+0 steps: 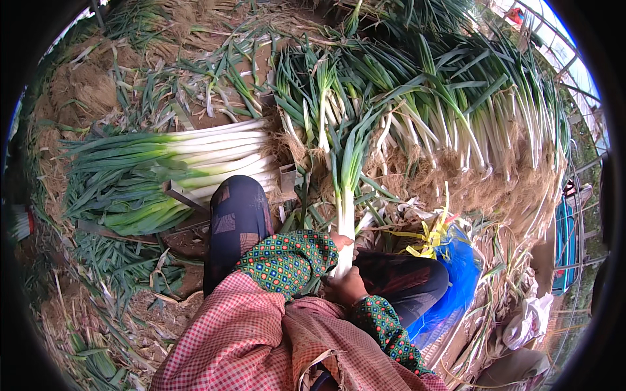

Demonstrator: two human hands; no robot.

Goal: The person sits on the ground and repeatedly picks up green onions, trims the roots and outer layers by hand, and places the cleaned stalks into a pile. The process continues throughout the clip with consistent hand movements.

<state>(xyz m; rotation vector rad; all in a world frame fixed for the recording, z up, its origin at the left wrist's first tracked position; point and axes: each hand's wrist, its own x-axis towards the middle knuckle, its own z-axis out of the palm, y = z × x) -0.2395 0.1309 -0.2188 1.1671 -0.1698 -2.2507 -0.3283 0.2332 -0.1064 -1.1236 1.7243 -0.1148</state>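
Observation:
A long green onion with a thick white stem stands between my knees, its green leaves pointing away from me. My left hand is closed around its white stem. Lower down, near the root end, my right hand grips the same stem; the roots are hidden by that hand. To the left, a row of long green onions with clean white stems lies side by side in a metal frame. Ahead and to the right is a large heap of green onions with brown roots attached.
A blue plastic bundle with yellow ties lies beside my right knee. Cut leaves and peelings litter the soil at left. A whitish sack lies at lower right. A greenhouse frame stands at the right rim.

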